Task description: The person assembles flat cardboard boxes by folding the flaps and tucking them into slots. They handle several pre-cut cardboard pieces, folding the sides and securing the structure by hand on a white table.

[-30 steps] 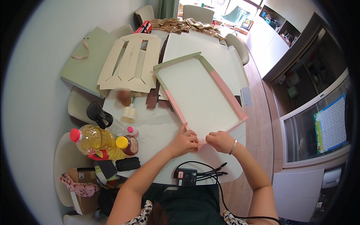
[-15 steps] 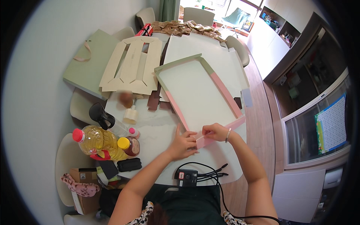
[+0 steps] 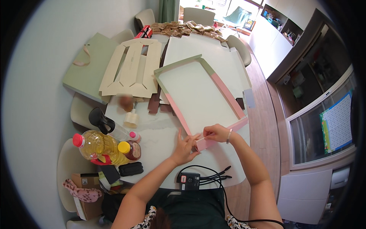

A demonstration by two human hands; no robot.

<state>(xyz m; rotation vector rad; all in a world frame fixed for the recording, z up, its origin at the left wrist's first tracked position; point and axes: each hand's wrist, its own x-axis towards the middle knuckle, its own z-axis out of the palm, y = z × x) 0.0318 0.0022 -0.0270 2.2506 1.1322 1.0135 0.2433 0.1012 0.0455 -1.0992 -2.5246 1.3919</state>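
Right fingers (image 3: 209, 131) pinch a shallow, probably cardboard tray (image 3: 228, 95).

From the tray (image 3: 228, 95), bare desk (image 3: 158, 133) lay open at eight o'clock up to a jar (image 3: 134, 152); a black box (image 3: 193, 183) blocked six.

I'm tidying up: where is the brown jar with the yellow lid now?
In the head view, the jar stands on the left, between the red-capped bottle of yellow liquid and the left hand.
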